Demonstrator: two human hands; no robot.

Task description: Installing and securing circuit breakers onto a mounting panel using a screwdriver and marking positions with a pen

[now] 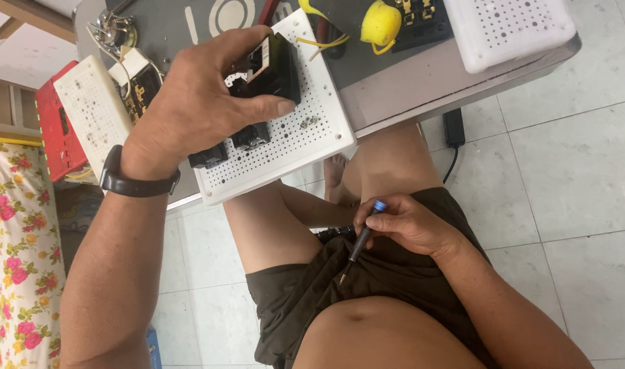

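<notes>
Upper centre of the frame, a black component (pixel 275 65) is being clamped by the left hand (pixel 196 102) on the white perforated tray (pixel 306 137); it is best pressed flat. Lower centre, a screwdriver (pixel 362 239) is being pinched in the right hand (pixel 408 225), tip down.

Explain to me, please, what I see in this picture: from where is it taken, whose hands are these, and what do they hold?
There is no machine here. The single picture comes from a camera worn on a person's head, looking down at that person's own arms and lap. The person sits at a grey table. The left hand, with a black watch on its wrist, grips a black boxy part standing on a white board full of small holes. Two more black parts sit on that board. The right hand rests over the lap and holds a small screwdriver with a blue cap, tip pointing down. Farther back lie a yellow piece and a white perforated tray.
</notes>
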